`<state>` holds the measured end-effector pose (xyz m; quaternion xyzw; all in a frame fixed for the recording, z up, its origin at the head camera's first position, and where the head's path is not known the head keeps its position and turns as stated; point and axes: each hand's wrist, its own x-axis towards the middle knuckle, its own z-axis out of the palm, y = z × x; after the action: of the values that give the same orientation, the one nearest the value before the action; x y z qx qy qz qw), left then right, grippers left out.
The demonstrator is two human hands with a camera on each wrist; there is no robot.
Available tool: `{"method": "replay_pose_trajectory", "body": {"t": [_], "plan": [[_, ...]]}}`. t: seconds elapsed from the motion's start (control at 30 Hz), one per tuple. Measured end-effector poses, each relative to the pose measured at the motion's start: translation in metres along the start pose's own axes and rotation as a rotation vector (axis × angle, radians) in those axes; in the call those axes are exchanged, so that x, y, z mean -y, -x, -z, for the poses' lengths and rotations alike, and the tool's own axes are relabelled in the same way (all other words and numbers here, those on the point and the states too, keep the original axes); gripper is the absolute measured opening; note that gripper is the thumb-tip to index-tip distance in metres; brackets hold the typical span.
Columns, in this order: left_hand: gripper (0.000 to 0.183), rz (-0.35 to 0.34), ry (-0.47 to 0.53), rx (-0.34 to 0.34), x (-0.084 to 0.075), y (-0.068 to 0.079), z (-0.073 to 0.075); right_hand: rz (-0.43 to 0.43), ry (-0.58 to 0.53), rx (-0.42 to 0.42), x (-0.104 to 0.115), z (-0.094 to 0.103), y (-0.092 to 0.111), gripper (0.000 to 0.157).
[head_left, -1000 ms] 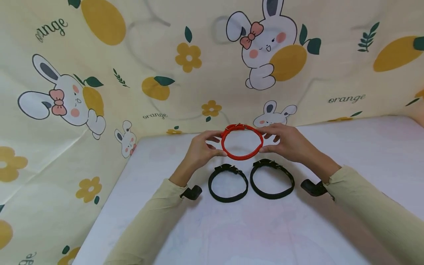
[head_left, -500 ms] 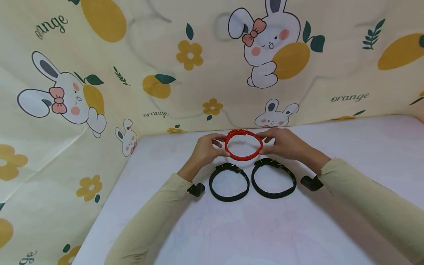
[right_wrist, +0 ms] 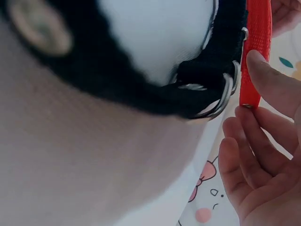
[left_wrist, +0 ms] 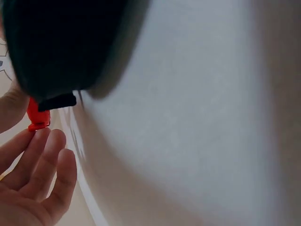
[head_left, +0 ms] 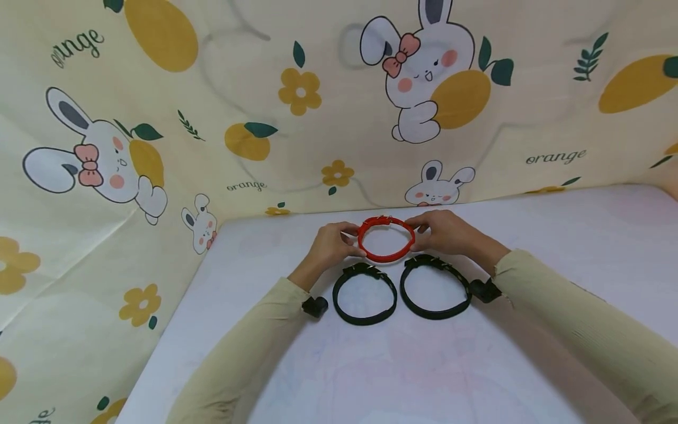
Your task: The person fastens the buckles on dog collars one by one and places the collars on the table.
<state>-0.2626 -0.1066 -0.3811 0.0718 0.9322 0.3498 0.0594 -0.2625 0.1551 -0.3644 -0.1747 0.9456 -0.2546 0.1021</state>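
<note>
A red buckled collar (head_left: 384, 258), formed into a ring, is between my two hands at the back of the table. My left hand (head_left: 327, 246) pinches its left side between thumb and fingers. On the opposite side, my right hand (head_left: 447, 232) pinches it the same way; the right wrist view shows the thumb on the red strap (right_wrist: 257, 35) and fingertips at its lower edge. Just in front lie two black buckled collars, one on the left (head_left: 364, 321) and one on the right (head_left: 436, 315). Whether the red collar touches the table cannot be told.
The white table (head_left: 392, 371) stretches toward the front. Behind it hangs a cream cloth (head_left: 318, 135) printed with rabbits, oranges and flowers. A dark blurred shape (left_wrist: 61, 42) fills the upper left of the left wrist view. Black wrist cameras sit close to the black collars.
The red collar has come down and nearer to the black collars, with both hands still holding it. My right forearm has shifted left. The black collars have stayed put.
</note>
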Motion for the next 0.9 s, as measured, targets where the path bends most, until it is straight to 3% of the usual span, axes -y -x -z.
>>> {"method": "replay_pose_trajectory", "body": {"t": [0.13,0.37,0.67,0.9], "plan": [[0.057,-0.012,-0.047,0.013,-0.001,0.001,0.000,-0.005,0.001,0.016,0.001,-0.002,-0.002,0.065],[0.055,0.026,-0.084,0.045,-0.001,0.002,-0.002,-0.030,-0.006,0.074,-0.001,-0.008,-0.002,0.062],[0.059,0.061,-0.096,0.051,0.000,0.001,-0.005,-0.038,-0.003,0.071,-0.006,-0.013,-0.002,0.060],[0.060,0.059,-0.082,0.095,0.003,-0.001,-0.002,-0.012,0.035,0.050,-0.018,-0.008,0.008,0.056]]}}
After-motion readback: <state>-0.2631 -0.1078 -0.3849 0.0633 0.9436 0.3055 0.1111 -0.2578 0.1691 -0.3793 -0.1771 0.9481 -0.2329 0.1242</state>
